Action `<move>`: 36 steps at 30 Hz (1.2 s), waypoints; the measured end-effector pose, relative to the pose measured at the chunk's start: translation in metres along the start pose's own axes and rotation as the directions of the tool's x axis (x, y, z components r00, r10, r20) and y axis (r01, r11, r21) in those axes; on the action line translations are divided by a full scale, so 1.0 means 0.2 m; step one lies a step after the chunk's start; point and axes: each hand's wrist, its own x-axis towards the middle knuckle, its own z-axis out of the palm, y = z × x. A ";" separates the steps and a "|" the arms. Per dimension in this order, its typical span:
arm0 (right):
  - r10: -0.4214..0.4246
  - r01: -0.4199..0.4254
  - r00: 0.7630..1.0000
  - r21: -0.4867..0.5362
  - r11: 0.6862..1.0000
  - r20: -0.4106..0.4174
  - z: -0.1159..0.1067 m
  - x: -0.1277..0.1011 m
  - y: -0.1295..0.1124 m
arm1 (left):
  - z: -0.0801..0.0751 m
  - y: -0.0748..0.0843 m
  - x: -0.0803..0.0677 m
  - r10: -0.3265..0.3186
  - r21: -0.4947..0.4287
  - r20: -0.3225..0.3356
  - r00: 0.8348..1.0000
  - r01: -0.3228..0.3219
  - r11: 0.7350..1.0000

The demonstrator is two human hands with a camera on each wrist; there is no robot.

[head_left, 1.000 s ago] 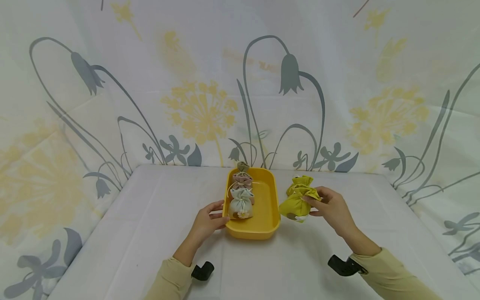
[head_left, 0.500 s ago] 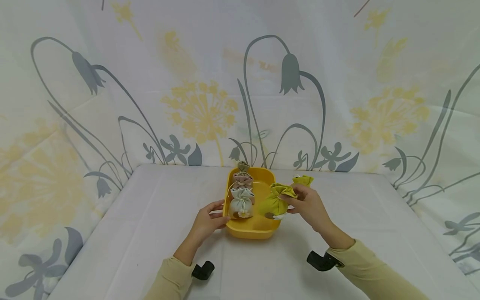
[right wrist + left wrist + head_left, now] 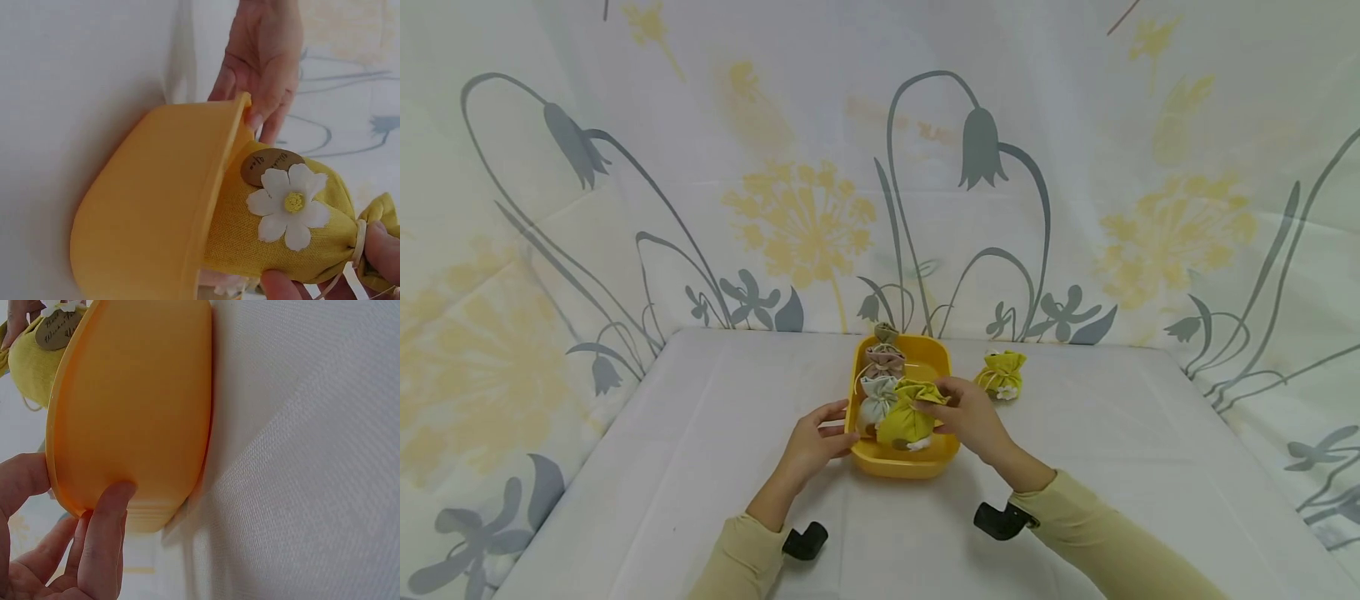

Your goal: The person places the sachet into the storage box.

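Observation:
At the front of a yellow plastic tub (image 3: 904, 469), my right hand (image 3: 972, 418) pinches the gathered neck of a yellow-green drawstring pouch (image 3: 904, 423). A white cloth flower (image 3: 287, 209) and a brown oval tag (image 3: 265, 164) decorate its front in the right wrist view. The pouch's lower part dips behind the rim there. My left hand (image 3: 814, 442) grips the tub's left rim, thumb over the edge and fingers (image 3: 106, 531) against the outer wall. Lined up along the tub's left side are a pale pouch (image 3: 871, 408), partly covered, a pinkish pouch (image 3: 886, 364) and an olive-brown pouch (image 3: 886, 333).
Another yellow-green pouch (image 3: 1002, 377) stands on the white-covered table (image 3: 700, 500), right of the tub. Behind the table hangs a flower-printed curtain (image 3: 820, 125). A black camera mount (image 3: 1000, 521) juts from the right wrist, with a matching one (image 3: 806, 542) on the left.
My right hand has carried the yellow-green pouch leftward from the table's right side into the tub's front, beside the pale pouch. The other yellow-green pouch is now uncovered. My left hand has stayed put.

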 end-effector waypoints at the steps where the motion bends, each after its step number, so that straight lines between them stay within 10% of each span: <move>1: 0.003 -0.003 1.000 0.000 1.000 0.008 0.01 0.00 0.00 | 0.00 0.00 0.00 0.000 0.002 0.001 1.000 0.000 1.000; 26: 0.034 0.001 0.985 -0.201 0.980 0.169 0.23 0.08 0.01 | -0.01 -0.01 0.00 0.009 0.004 0.006 1.000 -0.009 1.000; 36: 0.072 -0.051 0.970 -0.093 0.994 0.232 0.18 0.05 0.02 | 0.00 -0.01 0.00 0.010 0.004 -0.002 1.000 -0.010 1.000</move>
